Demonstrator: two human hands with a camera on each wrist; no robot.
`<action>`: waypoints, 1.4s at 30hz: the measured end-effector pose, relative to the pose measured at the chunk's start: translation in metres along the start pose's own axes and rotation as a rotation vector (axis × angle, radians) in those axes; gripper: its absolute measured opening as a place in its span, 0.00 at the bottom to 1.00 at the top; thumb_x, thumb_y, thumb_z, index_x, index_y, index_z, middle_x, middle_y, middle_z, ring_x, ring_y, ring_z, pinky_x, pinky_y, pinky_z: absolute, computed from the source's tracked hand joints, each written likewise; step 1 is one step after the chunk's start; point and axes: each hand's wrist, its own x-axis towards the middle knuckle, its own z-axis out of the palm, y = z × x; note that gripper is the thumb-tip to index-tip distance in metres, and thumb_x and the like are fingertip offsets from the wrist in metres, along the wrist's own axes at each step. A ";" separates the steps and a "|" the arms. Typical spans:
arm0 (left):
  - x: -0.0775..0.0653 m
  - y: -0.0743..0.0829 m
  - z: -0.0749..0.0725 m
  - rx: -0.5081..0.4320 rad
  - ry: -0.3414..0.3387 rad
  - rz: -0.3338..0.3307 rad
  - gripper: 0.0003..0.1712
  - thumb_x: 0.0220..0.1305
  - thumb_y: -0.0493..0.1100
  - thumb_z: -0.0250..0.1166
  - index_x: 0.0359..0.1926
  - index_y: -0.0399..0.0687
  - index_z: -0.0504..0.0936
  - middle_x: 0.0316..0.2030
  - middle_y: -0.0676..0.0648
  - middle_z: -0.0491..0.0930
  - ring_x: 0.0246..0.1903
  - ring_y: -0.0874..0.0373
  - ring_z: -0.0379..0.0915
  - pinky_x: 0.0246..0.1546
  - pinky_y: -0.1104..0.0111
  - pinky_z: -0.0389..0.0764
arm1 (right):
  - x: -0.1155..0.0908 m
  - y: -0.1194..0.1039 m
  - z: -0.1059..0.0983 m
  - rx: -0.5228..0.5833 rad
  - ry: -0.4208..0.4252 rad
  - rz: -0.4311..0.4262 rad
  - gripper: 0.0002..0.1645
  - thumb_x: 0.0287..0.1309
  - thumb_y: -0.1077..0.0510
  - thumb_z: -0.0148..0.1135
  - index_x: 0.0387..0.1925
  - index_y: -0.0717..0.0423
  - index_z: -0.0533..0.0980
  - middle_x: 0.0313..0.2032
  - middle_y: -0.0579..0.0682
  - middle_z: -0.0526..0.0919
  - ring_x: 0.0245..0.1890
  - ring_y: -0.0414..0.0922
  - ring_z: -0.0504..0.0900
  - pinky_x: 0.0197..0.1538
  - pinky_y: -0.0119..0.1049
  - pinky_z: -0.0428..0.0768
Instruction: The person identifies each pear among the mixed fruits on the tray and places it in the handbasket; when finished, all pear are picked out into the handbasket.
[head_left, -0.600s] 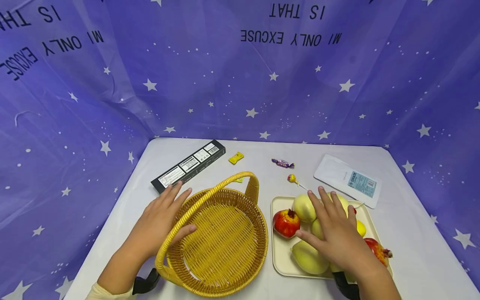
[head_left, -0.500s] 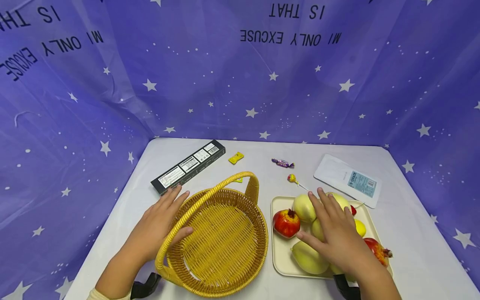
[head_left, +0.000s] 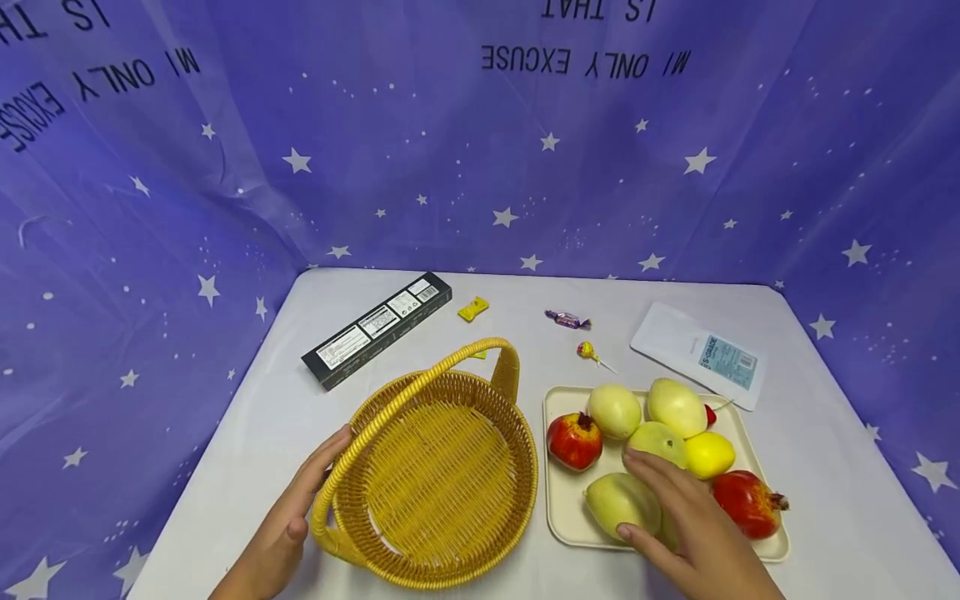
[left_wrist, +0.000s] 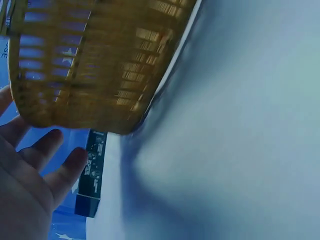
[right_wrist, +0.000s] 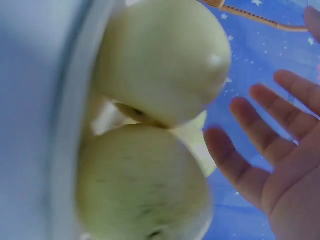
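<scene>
A golden wicker basket [head_left: 442, 492] with a tall arched handle stands on the table, nothing inside it. My left hand [head_left: 279, 529] is at its left side, fingers extended close by the handle; in the left wrist view the fingers spread near the woven wall [left_wrist: 95, 70]. Over the near right part of a cream tray [head_left: 562, 521] hovers my right hand [head_left: 693, 525], fingers extended and loosely bent. Beneath and around it lie several pale green fruits [head_left: 618, 504], a lemon [head_left: 708, 454], and two pomegranates [head_left: 574, 442]. Two pale green fruits [right_wrist: 145, 185] fill the right wrist view beside the fingers.
Behind the basket lies a long black box [head_left: 378, 329]. Yellow-wrapped candy [head_left: 473, 309], purple-wrapped candy [head_left: 568, 320] and a lollipop [head_left: 588, 351] are farther back. A white pouch [head_left: 697, 354] lies behind the tray. A purple star-print curtain [head_left: 450, 142] encloses the table.
Both hands have drawn back toward the near edge. The left has turned sideways and left the basket's inside; the right has lowered, uncovering more fruit. The head view has tilted down slightly.
</scene>
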 end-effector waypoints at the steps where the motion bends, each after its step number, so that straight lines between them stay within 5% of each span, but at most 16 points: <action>1: -0.002 0.001 0.003 -0.022 -0.003 -0.010 0.44 0.74 0.65 0.30 0.74 0.35 0.50 0.74 0.37 0.45 0.73 0.47 0.38 0.66 0.79 0.48 | -0.002 0.001 0.002 0.012 -0.006 0.016 0.41 0.52 0.34 0.67 0.67 0.28 0.64 0.65 0.38 0.68 0.61 0.47 0.71 0.55 0.57 0.75; 5: -0.004 0.001 0.015 -0.065 0.011 0.003 0.51 0.69 0.70 0.43 0.74 0.33 0.46 0.74 0.35 0.38 0.73 0.43 0.31 0.67 0.78 0.44 | -0.008 0.005 0.012 0.023 0.004 0.035 0.40 0.50 0.35 0.69 0.65 0.27 0.66 0.63 0.37 0.69 0.59 0.46 0.73 0.53 0.54 0.77; 10: -0.009 0.001 0.028 -0.138 0.039 -0.058 0.64 0.59 0.69 0.61 0.76 0.40 0.34 0.75 0.37 0.31 0.74 0.46 0.28 0.67 0.79 0.46 | -0.011 0.007 0.023 -0.034 0.045 0.020 0.40 0.48 0.36 0.71 0.64 0.35 0.71 0.62 0.38 0.70 0.58 0.45 0.72 0.54 0.54 0.76; 16: -0.009 0.016 0.035 0.076 0.056 -0.144 0.70 0.37 0.44 0.83 0.76 0.47 0.47 0.75 0.41 0.26 0.73 0.48 0.29 0.67 0.81 0.42 | -0.005 0.005 0.035 -0.102 0.037 -0.028 0.40 0.48 0.38 0.72 0.63 0.40 0.72 0.64 0.42 0.68 0.62 0.47 0.68 0.59 0.55 0.72; 19: -0.003 0.029 0.036 0.119 0.082 -0.165 0.70 0.34 0.38 0.83 0.76 0.46 0.49 0.75 0.41 0.29 0.73 0.52 0.35 0.66 0.81 0.44 | 0.000 0.004 0.039 -0.133 0.041 -0.065 0.40 0.49 0.41 0.73 0.63 0.42 0.72 0.65 0.44 0.66 0.65 0.47 0.64 0.61 0.54 0.70; 23: 0.000 0.037 0.038 0.089 0.115 -0.225 0.77 0.35 0.38 0.84 0.77 0.48 0.38 0.76 0.44 0.35 0.73 0.55 0.41 0.67 0.81 0.44 | 0.007 0.004 0.042 -0.162 0.050 -0.081 0.39 0.49 0.44 0.72 0.64 0.45 0.71 0.66 0.48 0.66 0.66 0.50 0.62 0.62 0.56 0.66; 26: -0.005 0.025 0.041 0.048 0.125 -0.288 0.82 0.35 0.41 0.84 0.76 0.55 0.29 0.76 0.50 0.40 0.72 0.53 0.46 0.67 0.80 0.46 | 0.010 0.005 0.044 -0.185 0.040 -0.066 0.40 0.49 0.44 0.72 0.65 0.45 0.70 0.67 0.51 0.65 0.66 0.53 0.62 0.62 0.58 0.65; 31: -0.014 0.003 0.042 0.053 0.122 -0.338 0.83 0.35 0.46 0.84 0.76 0.59 0.27 0.76 0.54 0.41 0.71 0.52 0.48 0.66 0.81 0.48 | 0.015 0.008 0.046 -0.224 0.024 -0.078 0.42 0.49 0.45 0.72 0.66 0.45 0.68 0.67 0.53 0.65 0.65 0.54 0.64 0.61 0.58 0.67; 38: -0.019 0.001 0.042 0.209 0.132 -0.282 0.80 0.34 0.52 0.84 0.77 0.52 0.34 0.76 0.49 0.34 0.73 0.54 0.39 0.66 0.82 0.46 | 0.019 0.005 0.034 -0.201 0.065 -0.064 0.42 0.47 0.43 0.73 0.65 0.44 0.70 0.64 0.48 0.69 0.62 0.52 0.69 0.55 0.55 0.75; 42: -0.020 0.000 0.041 0.245 0.142 -0.298 0.81 0.33 0.54 0.84 0.77 0.53 0.35 0.76 0.50 0.34 0.73 0.52 0.40 0.66 0.81 0.46 | 0.032 -0.011 0.019 -0.140 0.147 -0.134 0.42 0.49 0.40 0.72 0.66 0.40 0.69 0.65 0.42 0.68 0.62 0.46 0.69 0.55 0.50 0.75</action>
